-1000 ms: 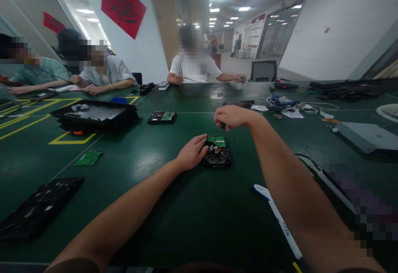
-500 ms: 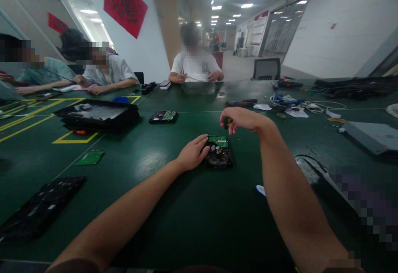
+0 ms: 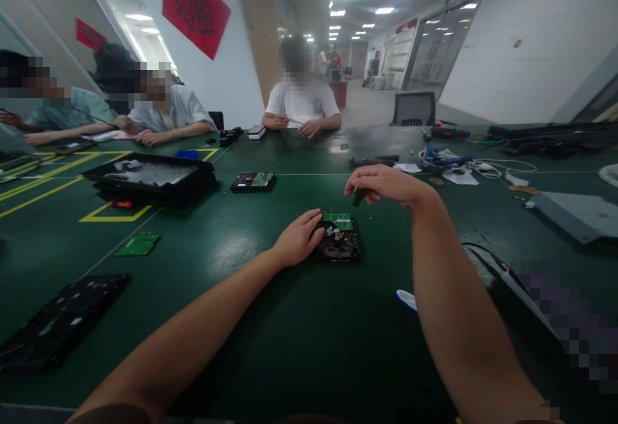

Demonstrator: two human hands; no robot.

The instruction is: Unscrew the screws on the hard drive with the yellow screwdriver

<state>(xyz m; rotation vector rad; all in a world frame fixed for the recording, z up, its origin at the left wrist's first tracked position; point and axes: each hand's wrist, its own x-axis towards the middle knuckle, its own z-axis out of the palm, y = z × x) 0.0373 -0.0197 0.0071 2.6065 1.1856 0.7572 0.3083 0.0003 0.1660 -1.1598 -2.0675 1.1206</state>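
A hard drive [image 3: 340,245] with a green circuit board at its far end lies flat on the dark green table. My left hand [image 3: 298,239] grips its left edge, fingers along the side and thumb over the top. Above the drive's far right corner, my right hand [image 3: 386,184] is closed around a small screwdriver [image 3: 358,197]. The shaft slants down to that corner of the board; whether its tip sits in a screw is too small to tell. Tiny light specks lie just right of the drive.
Another hard drive [image 3: 253,181] lies farther off, left of a black tray [image 3: 205,179]'s right side. A loose green circuit board [image 3: 138,244] and a black panel [image 3: 65,318] are at left. Cables [image 3: 447,156] and a grey metal case [image 3: 574,215] lie at right. Several people sit across the table.
My right hand has shifted slightly right, and the screwdriver now tilts more. My left hand stays on the hard drive. The person opposite has moved a hand.
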